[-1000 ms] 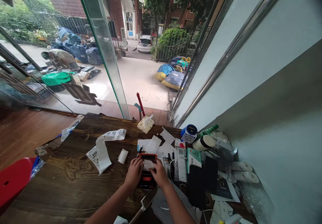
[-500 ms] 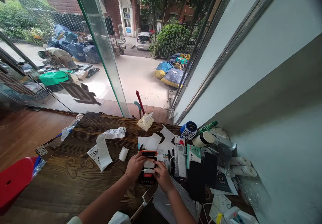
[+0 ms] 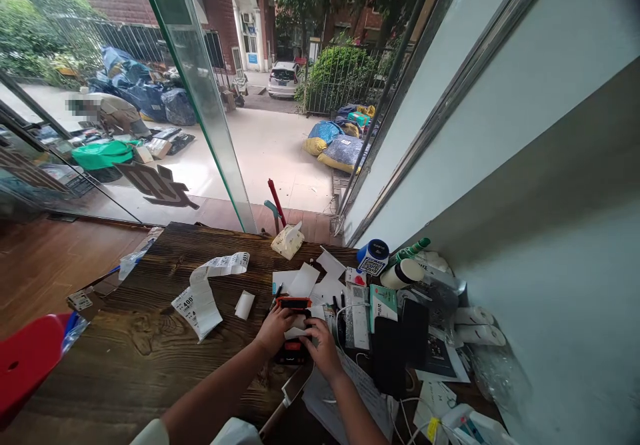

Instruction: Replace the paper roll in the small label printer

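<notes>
A small black-and-orange label printer stands on the dark wooden table with its lid raised. White label paper stretches across its inside and over its front. Fingers of my left hand are closed on the printer's left side, some reaching inside. At the opposite side, my right hand pinches the paper's right edge between thumb and fingers. Just left of the printer lies a small folded white paper. A curled strip of printed labels lies farther left.
A tissue pack sits at the table's far edge. Crowding the right side are a black phone, a green-white box, a cream bottle, cables and papers. A red stool stands left. Outside, a person bends over parcels.
The paper strip over the printer's front has shifted upward and now covers less of it. My left hand has moved slightly farther over the printer; my right fingers stay at the paper.
</notes>
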Motion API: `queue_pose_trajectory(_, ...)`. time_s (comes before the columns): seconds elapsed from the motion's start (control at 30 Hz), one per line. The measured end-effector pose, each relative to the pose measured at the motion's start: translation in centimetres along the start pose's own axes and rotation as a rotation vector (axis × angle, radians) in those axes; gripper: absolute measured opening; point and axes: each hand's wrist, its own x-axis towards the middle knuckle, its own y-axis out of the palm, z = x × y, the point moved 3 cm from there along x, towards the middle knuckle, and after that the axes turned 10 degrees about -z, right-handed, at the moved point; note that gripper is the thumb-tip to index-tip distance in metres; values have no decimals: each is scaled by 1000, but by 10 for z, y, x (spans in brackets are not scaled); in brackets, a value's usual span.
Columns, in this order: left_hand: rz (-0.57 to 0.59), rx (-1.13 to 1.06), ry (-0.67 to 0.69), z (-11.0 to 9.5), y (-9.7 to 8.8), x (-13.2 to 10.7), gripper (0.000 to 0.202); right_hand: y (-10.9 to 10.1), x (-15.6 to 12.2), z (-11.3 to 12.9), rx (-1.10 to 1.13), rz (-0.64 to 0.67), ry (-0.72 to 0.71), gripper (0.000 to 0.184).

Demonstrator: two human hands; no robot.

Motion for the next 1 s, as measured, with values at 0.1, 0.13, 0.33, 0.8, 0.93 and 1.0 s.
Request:
queue_pose_trajectory(0.1,21,2,-23,1,-2,-1,42,-1,1,0,-6,4,-13,10)
queue_pose_trajectory(0.13,32,1,-25,1,-4,-2,43,-2,2,0,-11,5,-17,10)
queue_pose_trajectory(0.33,79,-16,-9,3,-15,-4,46,-3,4,-2,-37,17,-35,13)
queue_pose_trajectory(0.8,59,-64,-66,1,-15,-6,37,-3,7,-1,-162,50,-37,11)
queue_pose_trajectory(0.93,55,-41,-54,-1,-17,-7,32,-4,8,1,-182,63,-48,11)
queue_pose_trajectory(1.0,57,-43,-16,-4,-22,-7,32,-4,10,2,-182,70,-56,12)
